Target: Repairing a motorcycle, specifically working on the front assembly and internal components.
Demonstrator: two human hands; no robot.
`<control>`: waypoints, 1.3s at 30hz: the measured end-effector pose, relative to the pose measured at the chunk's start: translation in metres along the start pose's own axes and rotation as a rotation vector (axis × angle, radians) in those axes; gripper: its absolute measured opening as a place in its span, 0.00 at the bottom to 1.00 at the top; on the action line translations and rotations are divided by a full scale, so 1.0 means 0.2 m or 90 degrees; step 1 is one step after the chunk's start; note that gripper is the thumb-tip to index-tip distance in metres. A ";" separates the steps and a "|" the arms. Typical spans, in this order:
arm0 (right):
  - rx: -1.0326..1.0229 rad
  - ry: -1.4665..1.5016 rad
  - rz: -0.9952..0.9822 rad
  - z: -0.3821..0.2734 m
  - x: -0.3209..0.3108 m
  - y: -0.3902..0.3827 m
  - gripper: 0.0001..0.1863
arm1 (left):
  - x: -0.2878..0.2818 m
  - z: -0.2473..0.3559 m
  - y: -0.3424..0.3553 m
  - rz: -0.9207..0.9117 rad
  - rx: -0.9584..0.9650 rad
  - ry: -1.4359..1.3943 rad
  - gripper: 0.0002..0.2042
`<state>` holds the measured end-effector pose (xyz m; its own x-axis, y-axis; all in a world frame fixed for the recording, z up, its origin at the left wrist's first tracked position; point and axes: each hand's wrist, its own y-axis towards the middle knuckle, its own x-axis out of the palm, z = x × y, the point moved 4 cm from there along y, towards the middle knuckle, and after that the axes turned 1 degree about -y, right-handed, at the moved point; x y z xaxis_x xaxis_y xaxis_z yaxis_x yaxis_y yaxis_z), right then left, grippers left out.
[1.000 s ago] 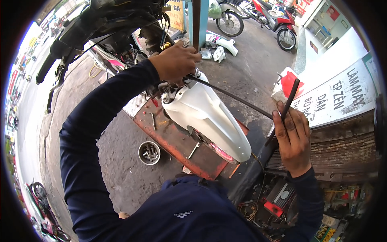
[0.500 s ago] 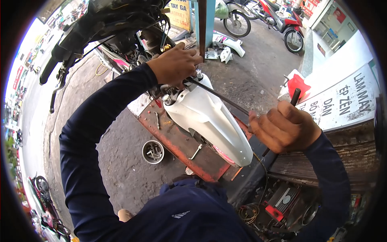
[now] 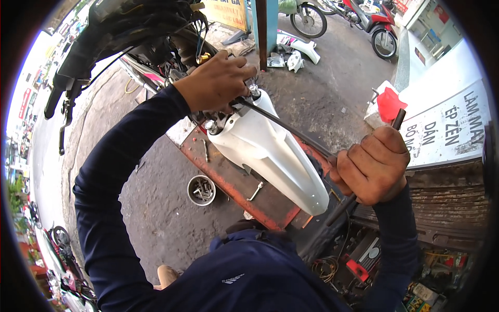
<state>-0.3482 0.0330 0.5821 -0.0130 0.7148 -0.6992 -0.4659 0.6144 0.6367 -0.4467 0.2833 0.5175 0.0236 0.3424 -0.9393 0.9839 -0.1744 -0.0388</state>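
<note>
A long black T-handle wrench (image 3: 291,127) slants from the motorbike's front end toward my right side. My right hand (image 3: 371,166) is closed in a fist around its crossbar, whose ends stick out above and below. At the other end of the shaft, my left hand (image 3: 218,80) has its fingers curled over the tool, against the bike; the tip is hidden there. Below the shaft lies the bike's white front fender (image 3: 270,156), between two shiny fork tops (image 3: 210,126). The black handlebar (image 3: 60,99) hangs to the left.
A red-edged platform (image 3: 231,193) under the fender bears one spanner (image 3: 255,191) and another, longer one (image 3: 206,151). A metal bowl (image 3: 189,194) of bolts stands on the ground. A blue post (image 3: 271,31) rises ahead; a toolbox (image 3: 364,260) and cables (image 3: 325,269) lie lower right.
My right fist and the wrench's crossbar have turned and tilted, the crossbar's top end now leaning further right. My left hand stays at the shaft's far end. The whole view has shifted slightly.
</note>
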 end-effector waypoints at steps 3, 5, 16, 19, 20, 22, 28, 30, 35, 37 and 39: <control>0.025 0.005 0.004 0.00 0.00 0.01 0.08 | 0.00 0.00 0.00 0.004 -0.003 0.005 0.26; 0.037 0.012 -0.004 0.00 0.00 0.01 0.09 | 0.01 0.00 0.00 0.007 -0.005 0.000 0.26; 0.132 0.031 -0.100 0.00 -0.02 -0.01 0.09 | 0.01 0.00 0.00 -0.054 -0.023 -0.026 0.27; -0.032 -0.111 -0.113 -0.04 -0.06 -0.02 0.04 | -0.05 0.00 0.00 -0.053 0.002 -0.068 0.26; -0.041 -0.106 -0.121 -0.04 -0.09 -0.03 0.04 | -0.08 -0.01 -0.01 -0.046 -0.010 -0.049 0.26; -0.027 -0.101 -0.146 -0.03 -0.14 -0.11 0.02 | -0.20 -0.06 -0.06 0.139 -0.128 -0.312 0.21; 0.331 -0.090 -0.182 0.20 -0.38 -0.87 0.06 | -0.27 -0.03 -0.29 0.250 -0.474 -0.321 0.13; 0.461 -0.027 -0.135 0.28 -0.34 -1.33 0.08 | -0.20 0.04 -0.27 0.245 -0.523 -0.259 0.14; 0.895 0.234 -0.094 0.25 -0.02 -2.67 0.09 | -0.07 0.09 -0.17 0.367 -0.726 -0.182 0.13; 1.002 0.218 -0.193 0.09 0.07 -3.15 0.12 | -0.03 0.07 -0.17 0.375 -0.822 -0.259 0.11; 1.159 0.184 -0.283 -0.08 0.10 -3.56 0.16 | -0.03 0.06 -0.17 0.419 -0.833 -0.291 0.11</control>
<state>-0.0301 -0.3955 0.1095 -0.3890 0.4761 -0.7887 0.8922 0.4079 -0.1938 -0.4821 0.2753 0.5207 0.6898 0.1854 -0.6999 0.2888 0.8159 0.5008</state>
